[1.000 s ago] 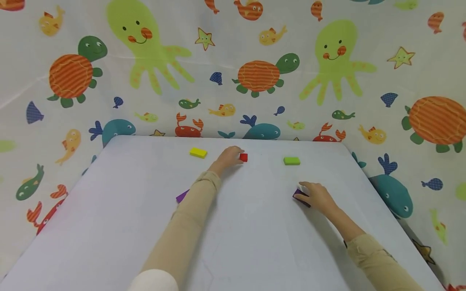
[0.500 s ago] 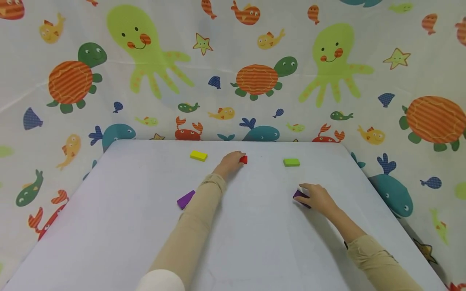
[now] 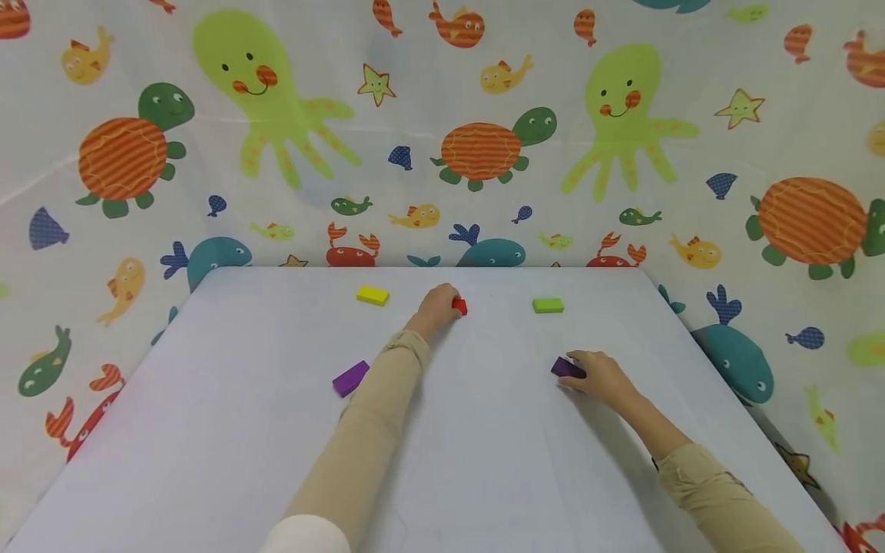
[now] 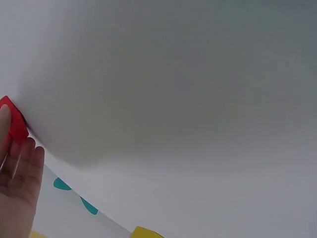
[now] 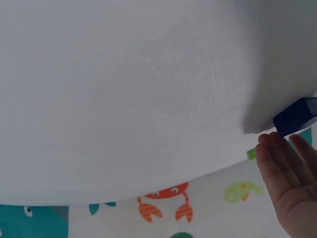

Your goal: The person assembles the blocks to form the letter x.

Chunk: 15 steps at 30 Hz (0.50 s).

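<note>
My left hand [image 3: 439, 305] is at the far middle of the table and pinches a small red block [image 3: 459, 306] between thumb and fingers. In the left wrist view the red block [image 4: 17, 121] shows at the left edge, beside the fingertips. On the right side of the table, my right hand [image 3: 606, 378] holds a dark purple block [image 3: 567, 368] between thumb and fingertips. The right wrist view has that block [image 5: 296, 117] at its right edge, against the fingers; the thumb is not clearly seen there.
A yellow block [image 3: 372, 296] lies at the back left of the white table [image 3: 477, 461]. Behind the right hand is a green block [image 3: 548, 306]. Another purple block [image 3: 349, 379] lies by the left sleeve, which partly covers it. A sea-animal patterned cloth [image 3: 415, 177] hangs behind.
The left fingers have closed on the red block, which has turned slightly. The right fingertips have drawn in onto the dark purple block, narrowing the gap seen earlier. The view has shifted slightly.
</note>
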### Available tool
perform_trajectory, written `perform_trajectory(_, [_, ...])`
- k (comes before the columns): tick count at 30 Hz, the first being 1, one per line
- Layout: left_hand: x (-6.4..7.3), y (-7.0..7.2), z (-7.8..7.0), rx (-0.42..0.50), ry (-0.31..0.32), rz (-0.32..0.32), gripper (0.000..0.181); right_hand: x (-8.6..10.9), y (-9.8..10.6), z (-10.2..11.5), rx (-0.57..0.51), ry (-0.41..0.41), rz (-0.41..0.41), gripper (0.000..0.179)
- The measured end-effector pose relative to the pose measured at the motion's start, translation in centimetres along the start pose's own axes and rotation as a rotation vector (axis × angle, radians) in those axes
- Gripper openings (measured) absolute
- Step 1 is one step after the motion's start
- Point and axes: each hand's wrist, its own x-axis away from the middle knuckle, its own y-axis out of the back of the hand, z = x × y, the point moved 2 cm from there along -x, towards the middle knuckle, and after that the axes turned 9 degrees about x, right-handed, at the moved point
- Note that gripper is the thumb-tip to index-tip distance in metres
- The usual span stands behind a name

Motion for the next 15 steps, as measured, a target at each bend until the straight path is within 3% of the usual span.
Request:
perform_trajectory(7, [0.6,1.0,-0.3,0.001,-0.009,-0.023,0.027,-0.1,0.2,0.0,-0.007,0.000,-0.007,0.057])
perform_trajectory(15, [0.7,2.0,-0.6,0.051,0.042,0.003,0.031,-0.1,0.1,0.0,-0.009,-0.008,-0.005,0.056])
